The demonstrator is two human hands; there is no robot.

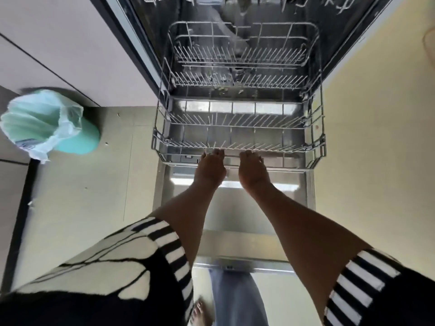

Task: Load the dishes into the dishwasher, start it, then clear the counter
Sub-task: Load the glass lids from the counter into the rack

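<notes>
The dishwasher stands open with its steel door (235, 220) folded down flat in front of me. Its grey wire lower rack (315, 147) is drawn partly out over the door and holds no dishes. My left hand (210, 169) and my right hand (251, 171) both grip the rack's front rail, fingers curled over it, side by side near its middle. Part of an upper rack (339, 3) shows at the top edge. No dishes are in view.
A mint-green bin (77, 137) lined with a pale plastic bag stands on the tiled floor to the left, beside white cabinet fronts (70, 43). A pale yellow surface (376, 137) lies to the right of the dishwasher. My bare foot (200, 314) is below the door's edge.
</notes>
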